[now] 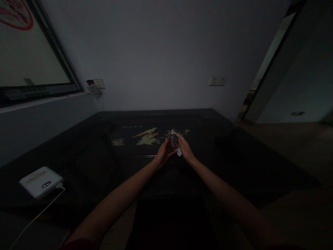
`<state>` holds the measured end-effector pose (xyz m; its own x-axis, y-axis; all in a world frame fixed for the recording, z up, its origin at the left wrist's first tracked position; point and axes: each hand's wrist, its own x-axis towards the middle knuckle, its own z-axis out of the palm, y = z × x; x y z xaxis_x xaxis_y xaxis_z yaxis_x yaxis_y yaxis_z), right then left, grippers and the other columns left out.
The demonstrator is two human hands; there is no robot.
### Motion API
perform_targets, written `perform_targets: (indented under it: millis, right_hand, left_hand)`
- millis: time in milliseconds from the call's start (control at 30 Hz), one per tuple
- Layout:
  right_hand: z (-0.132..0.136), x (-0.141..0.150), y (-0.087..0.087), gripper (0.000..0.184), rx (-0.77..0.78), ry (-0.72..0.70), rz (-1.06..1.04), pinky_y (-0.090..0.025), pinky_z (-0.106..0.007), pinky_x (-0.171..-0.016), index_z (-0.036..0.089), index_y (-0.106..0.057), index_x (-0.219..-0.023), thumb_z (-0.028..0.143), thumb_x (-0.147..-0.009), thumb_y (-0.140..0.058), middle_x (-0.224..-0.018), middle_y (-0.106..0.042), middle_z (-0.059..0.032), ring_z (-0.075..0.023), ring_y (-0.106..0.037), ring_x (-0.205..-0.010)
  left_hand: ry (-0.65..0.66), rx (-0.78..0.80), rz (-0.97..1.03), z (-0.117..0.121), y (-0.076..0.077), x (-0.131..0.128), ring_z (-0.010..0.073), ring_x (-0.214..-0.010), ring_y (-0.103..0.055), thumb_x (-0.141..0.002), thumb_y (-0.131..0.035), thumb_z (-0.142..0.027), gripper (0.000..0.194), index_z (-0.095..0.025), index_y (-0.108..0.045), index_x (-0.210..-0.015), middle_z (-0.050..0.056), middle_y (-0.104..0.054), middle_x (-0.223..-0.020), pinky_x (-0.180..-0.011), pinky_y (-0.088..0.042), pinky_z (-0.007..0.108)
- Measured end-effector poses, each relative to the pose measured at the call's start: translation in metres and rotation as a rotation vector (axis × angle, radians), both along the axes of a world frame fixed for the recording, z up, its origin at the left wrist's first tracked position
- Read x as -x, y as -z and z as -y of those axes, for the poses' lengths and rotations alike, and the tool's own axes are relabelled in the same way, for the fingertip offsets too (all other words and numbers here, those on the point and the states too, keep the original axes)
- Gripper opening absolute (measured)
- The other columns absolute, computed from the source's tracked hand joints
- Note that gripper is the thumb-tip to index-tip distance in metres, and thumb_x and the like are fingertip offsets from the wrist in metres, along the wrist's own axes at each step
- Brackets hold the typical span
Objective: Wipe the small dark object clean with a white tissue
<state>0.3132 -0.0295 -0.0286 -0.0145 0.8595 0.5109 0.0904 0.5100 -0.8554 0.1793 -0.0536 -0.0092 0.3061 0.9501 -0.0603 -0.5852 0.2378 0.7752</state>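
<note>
Between my hands, over the middle of the dark table (pixel 104 173), is a small clear glass cup (pixel 173 139); the dim light hides its exact shape. The fingers of my left hand (pixel 162 152) are curled round its left and near side. On the other side, my right hand (pixel 185 150) presses a white tissue (pixel 179 151) against the glass. One corner of the tissue sticks up behind the fingers, and another hangs below them.
A white box-shaped device (pixel 41 181) with a white cable (pixel 39 215) sits at the table's left edge. Pale bird and flower decorations (pixel 147 137) mark the tabletop. Behind the table rises a wall with sockets (pixel 218 81); a window (pixel 31 52) is at left, a doorway at right.
</note>
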Motion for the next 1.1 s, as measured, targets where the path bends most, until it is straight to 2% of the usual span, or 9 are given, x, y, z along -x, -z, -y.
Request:
perform_targets:
  millis: [133,267,433,567,700,833,933,1033,1100]
  right_hand:
    - [0.018,0.002,-0.012,0.047,-0.157,0.026,0.199,-0.027,-0.043,-0.113,0.024,-0.042,-0.137,0.042,-0.095,-0.034,-0.142,-0.045,-0.0082,-0.0204,-0.040,-0.133]
    - [0.035,0.005,-0.025,0.049,-0.331,0.056,0.481,-0.022,-0.047,-0.115,0.030,-0.033,-0.143,0.029,-0.094,-0.036,-0.152,-0.029,-0.0031,-0.0216,-0.024,-0.140]
    - [0.041,0.008,-0.028,0.054,-0.381,0.062,0.635,-0.019,-0.051,-0.115,0.034,-0.034,-0.143,0.021,-0.091,-0.039,-0.156,-0.019,0.0023,-0.0247,-0.014,-0.143]
    - [0.037,0.007,-0.026,0.053,-0.367,0.065,0.578,-0.020,-0.051,-0.115,0.033,-0.031,-0.144,0.022,-0.092,-0.037,-0.156,-0.019,0.0010,-0.0237,-0.016,-0.143]
    - [0.032,0.005,-0.023,0.048,-0.327,0.049,0.459,-0.021,-0.045,-0.115,0.028,-0.034,-0.143,0.032,-0.095,-0.033,-0.154,-0.024,-0.0029,-0.0211,-0.021,-0.142]
    - [0.025,0.005,-0.019,0.048,-0.225,0.019,0.292,-0.022,-0.041,-0.115,0.026,-0.039,-0.139,0.044,-0.095,-0.033,-0.147,-0.038,-0.0061,-0.0187,-0.030,-0.138]
    - [0.018,0.006,-0.014,0.053,-0.098,-0.015,0.113,-0.027,-0.041,-0.113,0.023,-0.042,-0.137,0.052,-0.094,-0.031,-0.142,-0.046,-0.0088,-0.0198,-0.039,-0.133]
    - [0.014,0.006,-0.011,0.057,-0.017,-0.020,0.019,-0.032,-0.042,-0.111,0.022,-0.042,-0.136,0.056,-0.092,-0.030,-0.139,-0.049,-0.0097,-0.0215,-0.044,-0.130]
    - [0.016,0.006,-0.011,0.056,-0.037,-0.002,0.033,-0.031,-0.042,-0.111,0.022,-0.042,-0.136,0.056,-0.093,-0.030,-0.141,-0.047,-0.0094,-0.0214,-0.042,-0.131]
  left_hand:
    - [-0.008,-0.001,0.001,0.001,-0.001,0.000,0.0224,-0.097,-0.064,-0.085,-0.055,-0.044,0.034,-0.021,-0.062,-0.109,0.010,-0.066,-0.112,-0.092,-0.047,0.044]
    - [-0.032,-0.010,-0.002,0.002,-0.001,-0.002,0.0231,-0.108,-0.059,-0.087,-0.052,-0.043,0.032,-0.023,-0.063,-0.110,0.008,-0.064,-0.117,-0.094,-0.046,0.041]
    - [-0.057,-0.014,-0.026,0.000,0.001,-0.004,0.0241,-0.117,-0.053,-0.088,-0.051,-0.039,0.032,-0.024,-0.061,-0.115,0.007,-0.064,-0.119,-0.093,-0.047,0.038]
    - [-0.027,-0.040,-0.009,0.000,0.001,-0.003,0.0240,-0.116,-0.054,-0.086,-0.054,-0.043,0.031,-0.024,-0.063,-0.110,0.006,-0.062,-0.123,-0.093,-0.047,0.038]
    - [-0.008,-0.036,-0.004,0.000,0.002,-0.001,0.0230,-0.107,-0.058,-0.085,-0.056,-0.043,0.031,-0.023,-0.064,-0.107,0.008,-0.063,-0.117,-0.093,-0.046,0.041]
    - [-0.013,-0.029,0.011,0.000,0.002,0.000,0.0224,-0.101,-0.061,-0.084,-0.057,-0.043,0.030,-0.022,-0.064,-0.105,0.008,-0.064,-0.113,-0.094,-0.046,0.044]
    - [-0.018,-0.018,0.002,0.000,0.000,0.000,0.0231,-0.099,-0.063,-0.084,-0.057,-0.044,0.032,-0.021,-0.063,-0.107,0.010,-0.064,-0.113,-0.094,-0.046,0.046]
    - [-0.012,-0.008,-0.007,0.001,-0.002,0.001,0.0237,-0.099,-0.063,-0.084,-0.057,-0.045,0.035,-0.021,-0.062,-0.110,0.011,-0.065,-0.113,-0.094,-0.045,0.046]
    - [-0.003,-0.006,-0.009,0.002,-0.003,0.001,0.0239,-0.100,-0.062,-0.084,-0.057,-0.045,0.036,-0.022,-0.061,-0.111,0.010,-0.064,-0.115,-0.095,-0.045,0.046]
